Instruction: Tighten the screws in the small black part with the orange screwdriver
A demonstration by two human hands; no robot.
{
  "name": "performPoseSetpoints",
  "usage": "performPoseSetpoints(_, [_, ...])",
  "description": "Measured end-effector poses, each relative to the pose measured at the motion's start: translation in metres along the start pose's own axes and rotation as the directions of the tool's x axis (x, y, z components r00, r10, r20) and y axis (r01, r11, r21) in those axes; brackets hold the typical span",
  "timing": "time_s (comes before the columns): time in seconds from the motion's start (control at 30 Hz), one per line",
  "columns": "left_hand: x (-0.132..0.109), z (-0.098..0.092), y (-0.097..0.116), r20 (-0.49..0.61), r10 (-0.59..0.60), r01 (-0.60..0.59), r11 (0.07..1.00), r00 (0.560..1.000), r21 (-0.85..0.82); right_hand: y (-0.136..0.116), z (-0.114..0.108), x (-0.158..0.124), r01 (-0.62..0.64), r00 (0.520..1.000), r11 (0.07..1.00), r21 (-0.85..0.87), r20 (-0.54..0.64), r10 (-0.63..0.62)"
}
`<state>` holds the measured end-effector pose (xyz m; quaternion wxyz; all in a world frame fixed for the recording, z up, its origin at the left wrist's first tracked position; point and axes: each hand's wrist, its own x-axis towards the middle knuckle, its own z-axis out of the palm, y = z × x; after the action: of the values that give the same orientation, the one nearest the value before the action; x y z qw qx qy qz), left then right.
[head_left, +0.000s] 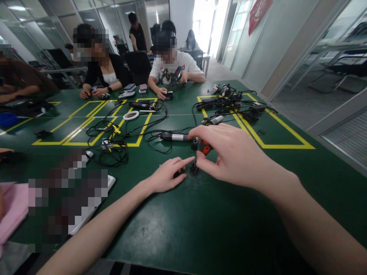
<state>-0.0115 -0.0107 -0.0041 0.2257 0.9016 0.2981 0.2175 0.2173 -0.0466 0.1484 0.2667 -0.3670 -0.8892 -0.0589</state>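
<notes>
My right hand (232, 152) is raised over the middle of the table, its thumb and index finger curved with a gap between them. Inside this curl shows an orange and black object (205, 148), mostly covered by the hand; its kind is unclear. A small black cylindrical part (195, 144) appears just beside it, near the fingertips. To the left, my left hand (172, 173) rests low, index finger stretched out and thumb apart. Its index fingertip comes close to a small black round part (194, 168) standing on the green tabletop (172, 221); whether they touch cannot be told.
Beyond my hands lies a black and silver electric screwdriver (174, 137) with its cord. Tangled cables (107, 152) lie left, and a pile of black cabled parts (226, 101) lies back right. Across the table, a co-worker holds a power driver (176, 75). Yellow tape (286, 146) marks areas.
</notes>
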Motion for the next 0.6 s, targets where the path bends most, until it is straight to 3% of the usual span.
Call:
performPoseSetpoints(0.2, [-0.0015,-0.0016,0.0004,0.027,0.025,-0.027,0.997,0.999,0.072,0.0024,-0.0012,0.0017,-0.092,0.995,0.994,-0.056,0.032,0.094])
performPoseSetpoints(0.43, [-0.0005,-0.0037,0.0031,0.035,0.018,-0.021,0.996,0.999,0.087,-0.0007,-0.0009,0.003,-0.082,0.997,0.996,0.029,0.001,0.082])
performPoseSetpoints(0.6, [-0.0007,-0.0018,0.0022,0.027,0.055,-0.058,0.991,0.998,0.123,0.0001,-0.001,0.0027,-0.088,0.996,0.996,-0.032,0.023,0.089])
